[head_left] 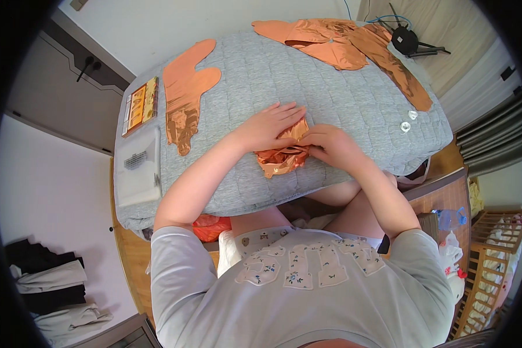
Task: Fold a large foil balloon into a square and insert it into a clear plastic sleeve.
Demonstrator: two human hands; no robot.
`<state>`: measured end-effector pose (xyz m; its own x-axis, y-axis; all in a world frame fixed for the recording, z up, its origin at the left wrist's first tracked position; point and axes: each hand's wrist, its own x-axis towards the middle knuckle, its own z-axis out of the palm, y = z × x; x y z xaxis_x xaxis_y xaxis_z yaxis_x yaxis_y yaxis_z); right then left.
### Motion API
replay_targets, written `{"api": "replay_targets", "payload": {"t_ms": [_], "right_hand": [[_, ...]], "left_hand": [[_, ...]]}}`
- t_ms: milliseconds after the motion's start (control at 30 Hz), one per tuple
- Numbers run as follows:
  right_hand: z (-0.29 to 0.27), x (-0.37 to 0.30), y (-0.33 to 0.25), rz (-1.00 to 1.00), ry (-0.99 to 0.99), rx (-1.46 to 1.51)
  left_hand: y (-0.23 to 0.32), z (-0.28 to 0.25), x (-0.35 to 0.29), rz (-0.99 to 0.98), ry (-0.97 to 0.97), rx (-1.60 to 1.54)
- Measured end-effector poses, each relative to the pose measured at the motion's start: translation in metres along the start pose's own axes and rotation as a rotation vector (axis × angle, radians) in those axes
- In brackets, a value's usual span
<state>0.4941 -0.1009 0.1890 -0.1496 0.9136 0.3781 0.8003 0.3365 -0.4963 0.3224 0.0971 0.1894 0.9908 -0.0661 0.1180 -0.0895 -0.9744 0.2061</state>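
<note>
In front of me on the grey quilted bed lies a crumpled copper-coloured foil balloon (284,161), partly folded over itself. My left hand (275,126) rests across its far part with the fingers stretched out. The fingers of my right hand (329,145) are bent and pinched on the balloon's right edge. A flat, uninflated foil balloon (182,98) with rounded lobes lies farther left. Toward the far right is more copper foil (330,42), spread out with a long darker strip running toward the right edge. How the foil folds under my palm is hidden.
A flat colourful box (140,107) and a clear plastic package (139,168) lie along the bed's left edge. Two small whitish rolls (405,126) sit at the right. A black device with antennas (405,40) stands at the far right corner. A wooden crib (481,278) is beyond.
</note>
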Motion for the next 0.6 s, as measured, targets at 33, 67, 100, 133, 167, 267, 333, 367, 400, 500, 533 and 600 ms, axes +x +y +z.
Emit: {"api": "replay_targets", "payload": {"t_ms": [33,67,100,133,167,267,333,367,400,500,533,600], "right_hand": [[0.001,-0.001,0.000,0.034,0.014,0.042],[0.000,-0.001,-0.001,0.034,0.014,0.043],[-0.001,0.001,-0.003,-0.003,0.030,0.037],[-0.002,0.002,-0.004,-0.041,0.045,0.032],[-0.002,0.001,-0.003,-0.040,0.046,0.032],[-0.002,-0.001,0.000,-0.051,0.004,-0.009],[-0.005,0.001,-0.003,-0.036,-0.010,0.018],[-0.005,0.002,-0.003,-0.036,-0.009,0.018],[-0.004,0.002,-0.003,0.005,-0.013,0.029],[-0.004,0.007,-0.003,0.069,-0.009,0.051],[-0.003,0.009,-0.005,0.092,-0.002,0.062],[-0.001,0.015,-0.011,0.141,0.024,0.094]], "left_hand": [[0.000,0.000,0.000,0.001,0.000,-0.003],[0.000,0.000,-0.001,0.001,-0.001,-0.003],[0.001,-0.001,-0.002,0.006,-0.001,-0.025],[0.001,-0.002,-0.002,0.010,-0.001,-0.046],[0.002,-0.003,-0.002,0.012,-0.001,-0.046],[0.003,-0.006,-0.001,0.000,-0.005,-0.104],[0.003,-0.006,-0.003,-0.023,0.033,-0.109],[0.004,-0.005,-0.003,-0.022,0.032,-0.108],[0.005,-0.004,-0.003,-0.029,0.072,-0.161],[0.006,-0.007,-0.003,-0.028,0.109,-0.223],[0.006,-0.008,-0.002,-0.023,0.107,-0.233],[0.000,-0.006,-0.005,-0.021,0.120,-0.278]]}}
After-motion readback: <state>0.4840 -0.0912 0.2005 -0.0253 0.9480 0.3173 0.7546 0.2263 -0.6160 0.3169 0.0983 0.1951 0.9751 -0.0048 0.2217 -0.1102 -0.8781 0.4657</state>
